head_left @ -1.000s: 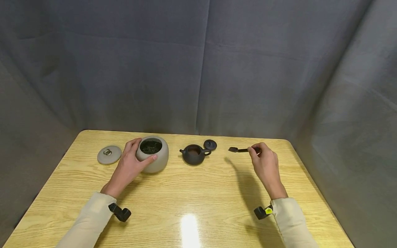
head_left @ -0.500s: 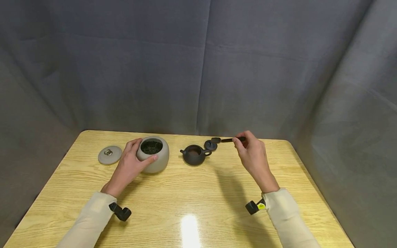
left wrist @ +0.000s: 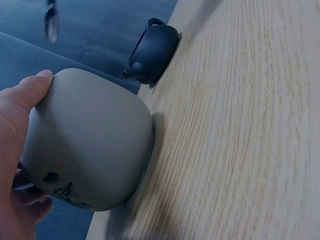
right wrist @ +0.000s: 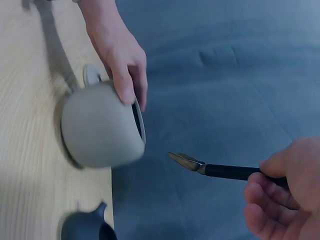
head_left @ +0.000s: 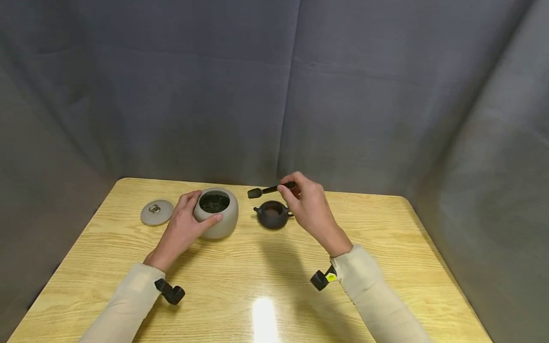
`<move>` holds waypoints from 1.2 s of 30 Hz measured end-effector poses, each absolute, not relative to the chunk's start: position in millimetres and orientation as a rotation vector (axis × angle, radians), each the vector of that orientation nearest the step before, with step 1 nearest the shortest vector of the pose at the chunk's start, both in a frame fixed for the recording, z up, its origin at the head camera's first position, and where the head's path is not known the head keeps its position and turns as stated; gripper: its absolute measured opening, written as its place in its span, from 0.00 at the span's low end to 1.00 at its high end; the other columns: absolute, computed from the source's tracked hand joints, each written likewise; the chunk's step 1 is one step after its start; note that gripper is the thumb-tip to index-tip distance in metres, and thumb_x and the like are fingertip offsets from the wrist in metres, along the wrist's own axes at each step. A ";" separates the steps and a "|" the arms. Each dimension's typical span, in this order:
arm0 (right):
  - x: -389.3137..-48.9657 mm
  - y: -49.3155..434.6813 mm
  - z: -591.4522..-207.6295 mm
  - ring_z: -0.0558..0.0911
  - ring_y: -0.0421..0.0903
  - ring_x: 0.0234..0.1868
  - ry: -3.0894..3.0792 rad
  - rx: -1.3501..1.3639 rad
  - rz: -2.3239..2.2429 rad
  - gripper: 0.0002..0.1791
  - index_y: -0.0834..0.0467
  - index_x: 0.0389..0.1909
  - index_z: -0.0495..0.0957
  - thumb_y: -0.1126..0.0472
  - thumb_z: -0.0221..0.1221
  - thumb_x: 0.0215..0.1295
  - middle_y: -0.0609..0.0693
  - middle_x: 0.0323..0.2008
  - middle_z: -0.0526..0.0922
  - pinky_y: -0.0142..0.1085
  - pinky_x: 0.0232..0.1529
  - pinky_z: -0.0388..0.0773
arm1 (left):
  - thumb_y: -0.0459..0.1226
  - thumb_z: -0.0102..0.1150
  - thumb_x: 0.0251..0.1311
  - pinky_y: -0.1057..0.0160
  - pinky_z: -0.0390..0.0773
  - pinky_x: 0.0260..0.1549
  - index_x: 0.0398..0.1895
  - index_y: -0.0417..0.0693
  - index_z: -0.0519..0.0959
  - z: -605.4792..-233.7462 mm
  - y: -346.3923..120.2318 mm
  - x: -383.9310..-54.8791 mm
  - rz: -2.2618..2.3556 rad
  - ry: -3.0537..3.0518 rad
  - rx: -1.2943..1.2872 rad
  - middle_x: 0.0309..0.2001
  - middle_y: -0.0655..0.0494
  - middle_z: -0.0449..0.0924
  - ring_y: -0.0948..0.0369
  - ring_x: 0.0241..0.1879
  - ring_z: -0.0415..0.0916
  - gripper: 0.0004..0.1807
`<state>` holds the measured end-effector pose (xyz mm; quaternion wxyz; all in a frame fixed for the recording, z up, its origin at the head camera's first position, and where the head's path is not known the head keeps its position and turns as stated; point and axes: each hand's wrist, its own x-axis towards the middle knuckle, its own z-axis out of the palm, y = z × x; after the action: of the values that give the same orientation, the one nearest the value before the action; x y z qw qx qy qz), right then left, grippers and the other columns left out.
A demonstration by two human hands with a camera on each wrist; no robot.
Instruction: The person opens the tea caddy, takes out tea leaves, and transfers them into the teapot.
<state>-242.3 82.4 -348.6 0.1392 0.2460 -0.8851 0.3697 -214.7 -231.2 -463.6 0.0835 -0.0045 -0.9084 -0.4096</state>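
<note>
In the head view my left hand (head_left: 184, 225) grips the side of a round grey tea jar (head_left: 225, 225), thumb across its front. Dark, leafy tea (head_left: 214, 204) shows through the jar's open mouth. My right hand (head_left: 312, 206) pinches the black handle of a small tea scoop (head_left: 255, 193), held in the air above and behind the teapot. Its scoop end points left toward the jar, apart from it. A lidless dark teapot (head_left: 272, 221) stands right of the jar, spout leftward. The right hand partly covers the teapot's handle and hides its small lid.
A grey jar lid (head_left: 157, 213) with a ring-shaped knob lies left of the jar. All of it stands on a wooden table (head_left: 231, 281). A grey curtain (head_left: 206, 105) hangs behind the table and at both sides.
My right hand has carried the scoop leftward, from the table's right side past the teapot lid to above the teapot. The left hand keeps its hold on the jar.
</note>
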 end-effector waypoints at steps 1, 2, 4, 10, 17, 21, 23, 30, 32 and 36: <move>-242.4 76.5 -348.4 0.85 0.44 0.34 -2.549 0.743 1.071 0.08 0.56 0.50 0.84 0.57 0.63 0.79 0.52 0.39 0.90 0.34 0.32 0.78 | 0.69 0.65 0.64 0.32 0.66 0.75 0.86 0.46 0.55 -463.3 -230.7 -214.6 -1.223 -2.710 -0.013 0.83 0.40 0.54 0.38 0.81 0.57 0.59; -242.5 70.6 -348.3 0.85 0.44 0.34 -2.541 0.773 1.076 0.08 0.56 0.50 0.84 0.58 0.63 0.79 0.52 0.39 0.90 0.34 0.32 0.79 | 0.69 0.65 0.64 0.33 0.66 0.75 0.86 0.46 0.55 -463.0 -230.2 -214.6 -1.222 -2.708 -0.013 0.83 0.40 0.54 0.39 0.81 0.57 0.59; -242.2 59.3 -348.7 0.85 0.44 0.33 -2.531 0.830 1.073 0.07 0.56 0.50 0.84 0.58 0.63 0.79 0.51 0.38 0.90 0.33 0.30 0.80 | 0.69 0.65 0.64 0.33 0.66 0.75 0.86 0.45 0.55 -462.5 -229.1 -214.6 -1.226 -2.706 -0.014 0.83 0.40 0.55 0.39 0.81 0.57 0.59; -240.9 32.0 -353.5 0.83 0.40 0.33 -2.512 0.976 0.980 0.07 0.57 0.50 0.84 0.59 0.62 0.79 0.49 0.36 0.87 0.32 0.33 0.82 | 0.69 0.65 0.63 0.33 0.65 0.75 0.86 0.44 0.56 -463.1 -226.8 -214.6 -1.225 -2.706 -0.029 0.82 0.40 0.55 0.39 0.81 0.58 0.59; -244.1 9.9 -364.7 0.86 0.42 0.34 -2.445 1.110 0.766 0.07 0.60 0.50 0.83 0.61 0.63 0.78 0.51 0.41 0.88 0.35 0.37 0.86 | 0.69 0.66 0.63 0.33 0.67 0.75 0.86 0.43 0.56 -465.0 -227.6 -214.6 -1.224 -2.698 -0.032 0.82 0.40 0.56 0.39 0.80 0.60 0.59; -248.0 1.2 -371.4 0.85 0.41 0.33 -2.442 1.149 0.641 0.07 0.59 0.50 0.82 0.61 0.63 0.78 0.51 0.42 0.88 0.33 0.34 0.84 | 0.68 0.66 0.63 0.34 0.68 0.74 0.85 0.43 0.56 -465.7 -228.0 -214.6 -1.229 -2.695 -0.038 0.81 0.40 0.56 0.40 0.79 0.62 0.59; -250.4 -2.5 -374.4 0.86 0.42 0.34 -2.435 1.168 0.586 0.06 0.58 0.50 0.82 0.61 0.62 0.79 0.51 0.43 0.88 0.33 0.34 0.84 | 0.68 0.66 0.64 0.35 0.70 0.73 0.86 0.43 0.56 -465.8 -228.0 -214.1 -1.234 -2.694 -0.038 0.81 0.40 0.56 0.41 0.78 0.63 0.59; -259.2 -12.8 -383.4 0.87 0.45 0.36 -2.388 1.196 0.429 0.05 0.58 0.48 0.83 0.61 0.62 0.79 0.51 0.40 0.87 0.35 0.34 0.85 | 0.68 0.66 0.63 0.35 0.72 0.72 0.86 0.44 0.55 -464.9 -228.0 -212.4 -1.244 -2.701 -0.031 0.81 0.40 0.56 0.41 0.76 0.65 0.59; -261.9 -15.6 -386.0 0.86 0.46 0.36 -2.381 1.196 0.401 0.05 0.58 0.48 0.83 0.62 0.62 0.78 0.51 0.39 0.86 0.36 0.33 0.85 | 0.68 0.67 0.63 0.35 0.72 0.71 0.86 0.44 0.55 -464.9 -228.1 -212.6 -1.246 -2.698 -0.032 0.81 0.40 0.56 0.41 0.76 0.65 0.59; -266.4 -20.0 -392.1 0.86 0.46 0.36 -2.397 1.186 0.353 0.06 0.59 0.49 0.83 0.62 0.62 0.78 0.52 0.39 0.85 0.37 0.32 0.85 | 0.67 0.67 0.63 0.36 0.73 0.70 0.86 0.44 0.55 -465.7 -227.9 -212.9 -1.251 -2.695 -0.038 0.81 0.40 0.56 0.41 0.75 0.66 0.59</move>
<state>-266.4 -20.0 -392.1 0.2203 0.4288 -0.8668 0.1277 -212.9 -227.9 -465.7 0.0849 -0.0126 -0.9037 -0.4195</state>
